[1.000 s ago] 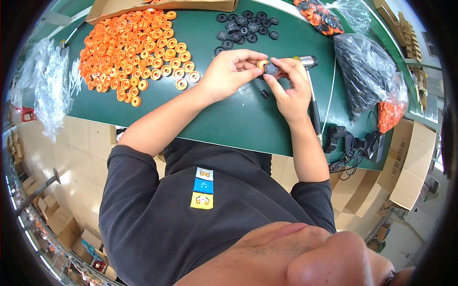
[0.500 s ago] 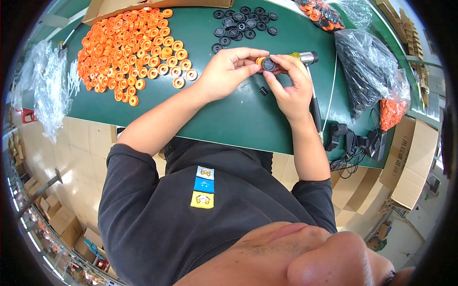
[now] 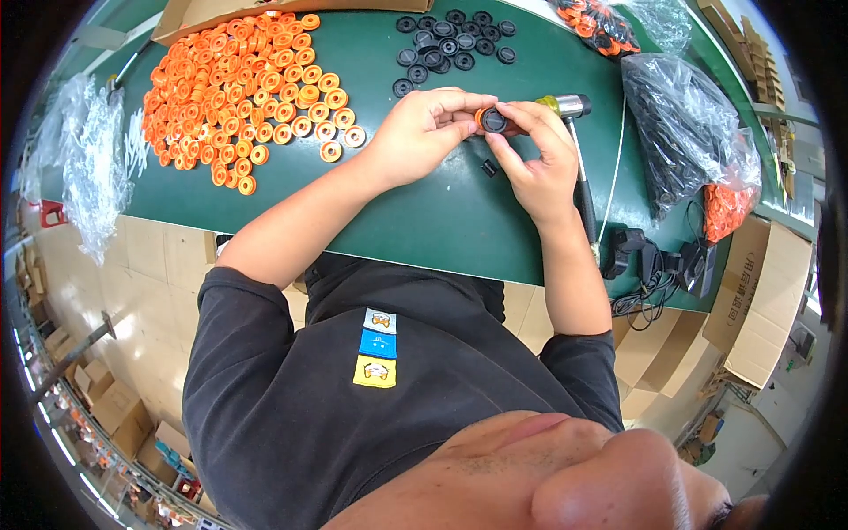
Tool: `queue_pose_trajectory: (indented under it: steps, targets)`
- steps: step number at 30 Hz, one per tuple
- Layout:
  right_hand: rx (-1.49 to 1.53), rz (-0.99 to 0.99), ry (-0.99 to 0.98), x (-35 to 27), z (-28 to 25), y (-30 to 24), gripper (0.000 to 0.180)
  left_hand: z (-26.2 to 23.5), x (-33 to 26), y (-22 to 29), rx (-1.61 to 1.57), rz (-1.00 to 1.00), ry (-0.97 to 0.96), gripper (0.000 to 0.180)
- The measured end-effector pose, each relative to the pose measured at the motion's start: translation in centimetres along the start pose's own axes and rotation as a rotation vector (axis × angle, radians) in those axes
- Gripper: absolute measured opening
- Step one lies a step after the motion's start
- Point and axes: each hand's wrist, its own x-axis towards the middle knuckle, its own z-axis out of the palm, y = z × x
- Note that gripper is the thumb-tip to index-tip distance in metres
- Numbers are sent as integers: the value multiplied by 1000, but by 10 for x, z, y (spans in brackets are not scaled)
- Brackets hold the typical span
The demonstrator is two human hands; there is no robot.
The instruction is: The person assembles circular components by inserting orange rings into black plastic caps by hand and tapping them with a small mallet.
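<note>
Between my two hands, above the green table, an orange wheel-shaped part [image 3: 480, 116] and a black round cap [image 3: 495, 121] are held face to face. My left hand [image 3: 430, 131] pinches the orange part from its side, fingers closed. My right hand [image 3: 541, 146] has thumb and fingertips around the black cap. How far the two parts fit together is hidden by my fingers. Just below them, a small black piece [image 3: 489, 168] lies on the table. A hammer [image 3: 574, 107] with a metal and yellow head rests beside my right hand, its handle partly behind my forearm.
Many orange wheels [image 3: 238, 88] are heaped at the left. Several black caps [image 3: 448, 46] lie at the back middle. On the right are a clear bag of black parts [image 3: 676, 132], an orange-filled bag [image 3: 726, 205], a black device with cable [image 3: 649, 261], and a cardboard box [image 3: 764, 300].
Almost nothing differs. The black cap has tilted slightly between my fingers, while both hands stay in about the same place.
</note>
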Motion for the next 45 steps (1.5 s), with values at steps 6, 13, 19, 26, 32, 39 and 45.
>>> queue_pose_trajectory:
  steps: [6,13,19,26,32,39,45]
  targets:
    - [-86,-29,-16,0,-2,-1,37,0,1,0,6,-13,-13,37]
    - [-151,-61,-26,2,-5,-6,36,1,0,1,-7,-27,-3,36]
    - [-171,-29,-49,0,-4,-7,33,0,0,0,51,-62,-4,37]
    - [-187,-25,-26,0,-3,-9,33,2,0,2,5,-61,11,38]
    - [-163,-23,-30,1,-3,-8,32,5,1,0,-2,-54,43,41]
    - [-141,0,-22,-1,-1,-10,33,5,1,7,-86,-51,55,37]
    - [-2,128,-8,-3,4,-8,36,8,4,-1,-78,-20,95,26]
